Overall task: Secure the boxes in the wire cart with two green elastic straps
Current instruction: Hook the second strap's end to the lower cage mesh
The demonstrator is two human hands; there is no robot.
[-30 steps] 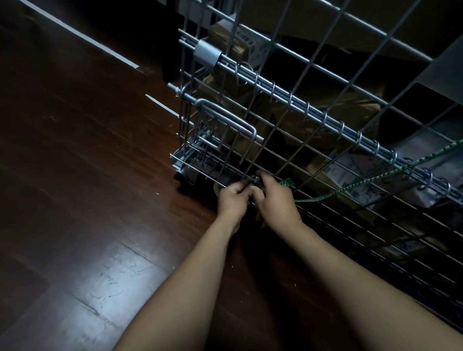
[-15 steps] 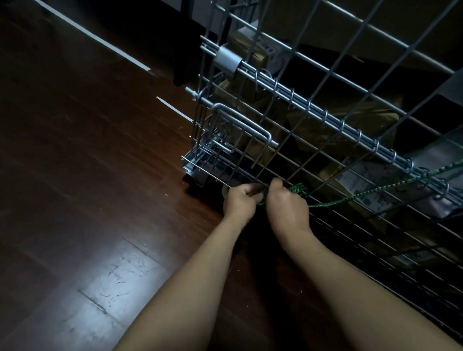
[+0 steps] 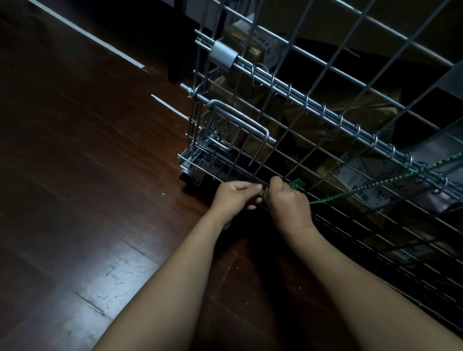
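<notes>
Low on the side of the silver wire cart point(image 3: 337, 123), the right hand point(image 3: 287, 202) is fisted round the end of the green elastic strap point(image 3: 371, 185), which stretches off along the mesh past the brown cardboard boxes point(image 3: 355, 111) inside, while the left hand point(image 3: 235, 199) curls against it, its hold unclear.

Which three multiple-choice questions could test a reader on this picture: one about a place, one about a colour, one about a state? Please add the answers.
1. Where do the left hand and right hand meet? A top rail; B low on the wire cart; C the floor.
2. The elastic strap is: A red; B green; C white.
3. The strap lies: A coiled; B slack on the floor; C stretched straight.
B, hands at the bottom wires; B, its colour shows; C, it runs straight rightward.
</notes>
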